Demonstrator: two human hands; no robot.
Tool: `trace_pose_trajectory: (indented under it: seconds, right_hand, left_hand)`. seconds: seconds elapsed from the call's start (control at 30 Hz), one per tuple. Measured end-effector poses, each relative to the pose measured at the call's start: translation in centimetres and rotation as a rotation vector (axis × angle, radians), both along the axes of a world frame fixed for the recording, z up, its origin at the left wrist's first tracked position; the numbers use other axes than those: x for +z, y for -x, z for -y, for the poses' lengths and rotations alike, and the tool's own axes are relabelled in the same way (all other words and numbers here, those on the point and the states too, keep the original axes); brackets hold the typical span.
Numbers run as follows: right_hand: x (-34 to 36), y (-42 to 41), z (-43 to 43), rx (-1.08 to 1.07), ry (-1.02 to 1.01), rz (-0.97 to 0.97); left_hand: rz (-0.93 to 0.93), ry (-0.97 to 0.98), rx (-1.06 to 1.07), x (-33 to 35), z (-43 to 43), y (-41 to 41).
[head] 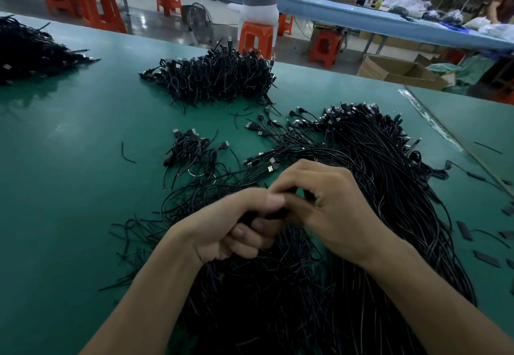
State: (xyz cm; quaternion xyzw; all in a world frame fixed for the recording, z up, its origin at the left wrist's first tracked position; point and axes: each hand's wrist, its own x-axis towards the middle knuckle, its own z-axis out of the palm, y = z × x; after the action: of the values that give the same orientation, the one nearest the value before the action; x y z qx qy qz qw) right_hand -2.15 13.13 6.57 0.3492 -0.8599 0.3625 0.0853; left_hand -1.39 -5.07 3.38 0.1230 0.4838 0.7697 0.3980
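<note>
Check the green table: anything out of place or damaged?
A short scrap lies alone left of the small bundle, and clear tape at the right edge of the table looks wrinkled, peeling. The left hand and right hand grip a cable normally.

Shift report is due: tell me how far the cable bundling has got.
Done: a heap of coiled USB cables at the far middle of the green table, plus a small cluster nearer. In hand: the left hand and right hand both grip a black cable between them. Left: the big heap of loose straight cables under the hands, seemingly the larger share.
</note>
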Motion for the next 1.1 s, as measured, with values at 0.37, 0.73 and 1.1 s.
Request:
trace_pose_trajectory:
  seconds: [0.37, 0.73, 1.1]
  right_hand:
    - [1.5, -0.9, -0.4, -0.025, -0.24, 0.099]
    - [2.1, -1.6, 1.2, 0.015, -0.48, -0.139]
    - [1.0, -0.9, 1.1, -0.053, -0.38, -0.235]
  left_hand:
    - [-0.388, 0.381, -0.028, -0.2, -0.6, -0.5]
    - [-0.552, 0.499, 0.108, -0.8, -0.6, -0.2]
    - [-0.517, 0.514, 0.274, -1.8, -1.5, 0.3]
